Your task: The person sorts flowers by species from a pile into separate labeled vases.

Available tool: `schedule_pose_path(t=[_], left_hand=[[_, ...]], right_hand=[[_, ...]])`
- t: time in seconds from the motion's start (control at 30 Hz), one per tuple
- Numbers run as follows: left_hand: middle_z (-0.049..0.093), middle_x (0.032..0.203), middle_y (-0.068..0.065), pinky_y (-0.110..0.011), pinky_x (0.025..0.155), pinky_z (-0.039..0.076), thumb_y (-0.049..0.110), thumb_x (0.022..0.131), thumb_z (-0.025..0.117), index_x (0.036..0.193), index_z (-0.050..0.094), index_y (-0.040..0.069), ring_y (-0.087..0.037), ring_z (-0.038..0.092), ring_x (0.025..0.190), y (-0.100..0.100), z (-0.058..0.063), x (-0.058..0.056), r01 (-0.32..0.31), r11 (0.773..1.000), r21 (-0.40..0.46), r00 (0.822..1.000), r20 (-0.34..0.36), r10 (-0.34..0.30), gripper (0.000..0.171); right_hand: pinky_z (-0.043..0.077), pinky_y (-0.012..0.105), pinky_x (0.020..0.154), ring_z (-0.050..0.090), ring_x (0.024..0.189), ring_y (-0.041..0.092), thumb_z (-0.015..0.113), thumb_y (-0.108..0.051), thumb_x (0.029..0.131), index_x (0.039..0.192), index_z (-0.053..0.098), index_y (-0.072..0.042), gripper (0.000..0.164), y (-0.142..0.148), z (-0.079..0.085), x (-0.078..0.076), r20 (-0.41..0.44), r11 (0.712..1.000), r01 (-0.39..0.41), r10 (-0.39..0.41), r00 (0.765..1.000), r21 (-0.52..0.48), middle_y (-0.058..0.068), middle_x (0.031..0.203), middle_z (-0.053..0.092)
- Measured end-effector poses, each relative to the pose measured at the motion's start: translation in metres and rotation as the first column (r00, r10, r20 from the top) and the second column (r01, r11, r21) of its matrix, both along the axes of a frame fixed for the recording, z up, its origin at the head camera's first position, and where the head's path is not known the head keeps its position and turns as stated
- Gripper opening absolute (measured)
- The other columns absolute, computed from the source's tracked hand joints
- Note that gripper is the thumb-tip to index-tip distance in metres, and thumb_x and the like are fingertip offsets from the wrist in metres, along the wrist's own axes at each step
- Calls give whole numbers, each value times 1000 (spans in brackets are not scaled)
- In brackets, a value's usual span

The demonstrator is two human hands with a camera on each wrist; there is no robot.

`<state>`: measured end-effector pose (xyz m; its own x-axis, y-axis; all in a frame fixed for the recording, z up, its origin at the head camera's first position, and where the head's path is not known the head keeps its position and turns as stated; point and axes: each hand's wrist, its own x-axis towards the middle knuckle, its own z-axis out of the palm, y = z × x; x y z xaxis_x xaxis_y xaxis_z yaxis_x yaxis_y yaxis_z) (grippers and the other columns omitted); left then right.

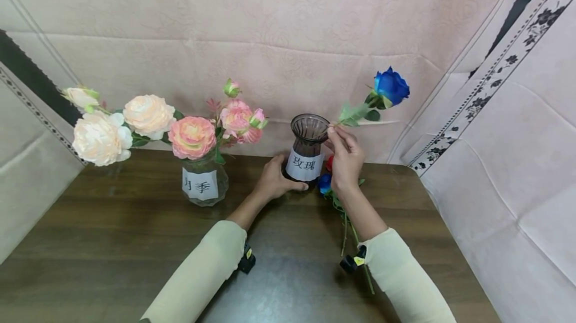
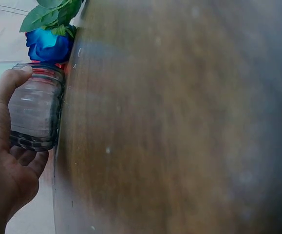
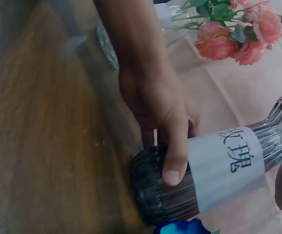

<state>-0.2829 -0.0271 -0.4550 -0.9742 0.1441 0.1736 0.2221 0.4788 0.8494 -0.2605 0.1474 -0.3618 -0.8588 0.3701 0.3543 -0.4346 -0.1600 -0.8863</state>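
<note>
A dark glass vase (image 1: pixel 308 146) with a white paper label stands at the back of the table, its flared mouth upward. My left hand (image 1: pixel 273 181) grips its lower part, the thumb (image 3: pixel 175 168) across the front in the right wrist view. Beside the vase's rim, my right hand (image 1: pixel 347 161) pinches the stem of a rose with a blue bloom (image 1: pixel 392 87) and green leaves. The bloom leans up and right; whether the stem's lower end is inside the mouth, I cannot tell. Another blue rose (image 1: pixel 325 183) and a red rose (image 1: pixel 330 164) lie under the right hand, partly hidden.
A clear glass vase (image 1: pixel 205 196), labelled in white paper, holds pink (image 1: pixel 192 137) and cream flowers (image 1: pixel 101 138) to the left. Long green stems (image 1: pixel 345 233) lie on the brown wooden table (image 1: pixel 135 243) under the right forearm. Pale cloth (image 1: pixel 279 23) hangs behind the table.
</note>
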Motion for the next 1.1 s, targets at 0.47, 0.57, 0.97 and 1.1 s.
schedule_pose_path(t=[0.47, 0.57, 0.97, 1.1], left_hand=[[72, 146, -16, -56, 123, 53, 37, 73, 108, 151, 62, 4, -36, 67, 138, -1, -1, -2, 14, 1000, 8, 1000, -10, -14, 96], [72, 146, -16, -57, 124, 53, 36, 73, 108, 151, 62, 4, -36, 67, 138, -2, -1, -2, 18, 1000, 18, 1000, -8, -18, 96], [71, 147, -17, -57, 125, 52, 37, 73, 107, 150, 62, 3, -37, 66, 139, -2, -2, -2, 16, 1000, 2, 1000, -20, -16, 96], [71, 147, -18, -57, 125, 52, 37, 73, 107, 151, 62, 2, -37, 66, 139, -2, -2, -1, 10, 1000, -3, 1000, -15, -10, 97]], right_hand=[[63, 21, 102, 79, 122, 10, 73, -20, 112, 135, 83, -7, 29, 16, -27, 20, 26, 968, 47, -55, 998, 248, 14, 135, 82], [63, 20, 101, 80, 117, 4, 74, -18, 110, 131, 84, -5, 27, 23, -28, 23, 47, 969, 37, -50, 998, 243, 15, 134, 83], [68, 27, 94, 86, 95, 12, 73, -4, 109, 126, 77, 16, 27, 62, -35, 31, 64, 998, 14, -18, 998, 62, 3, 109, 89], [69, 28, 89, 85, 90, 11, 70, 0, 109, 124, 75, 19, 25, 76, -37, 32, 56, 1000, 13, -13, 998, 12, 0, 103, 89]])
